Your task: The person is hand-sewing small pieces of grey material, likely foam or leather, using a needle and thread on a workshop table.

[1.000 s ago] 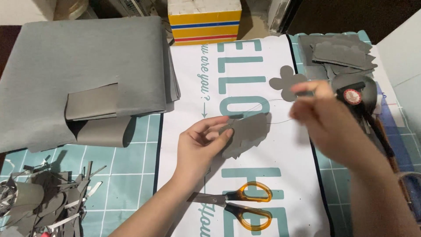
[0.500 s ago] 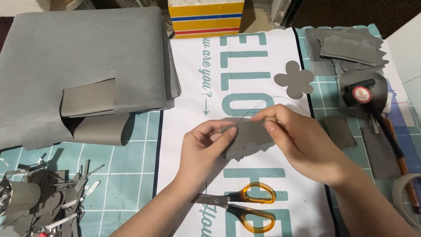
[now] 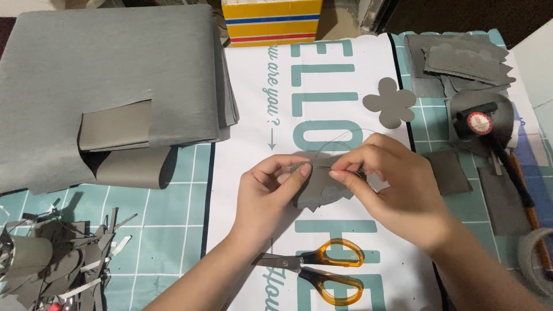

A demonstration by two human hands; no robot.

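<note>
Grey scalloped felt piece (image 3: 322,187) pinched between both hands, above scissors.

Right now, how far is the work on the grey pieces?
Done: one flower shape lies cut, offcuts piled by. In hand: left hand holds a grey piece, right hand pinches something thin against it. Left: grey sheet stack looks mostly uncut.

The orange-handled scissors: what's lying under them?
The scissors rest on a white printed sheet with teal lettering, itself lying on a teal cutting mat. The left forearm covers the blade tips, so what lies under them is hidden.
</note>
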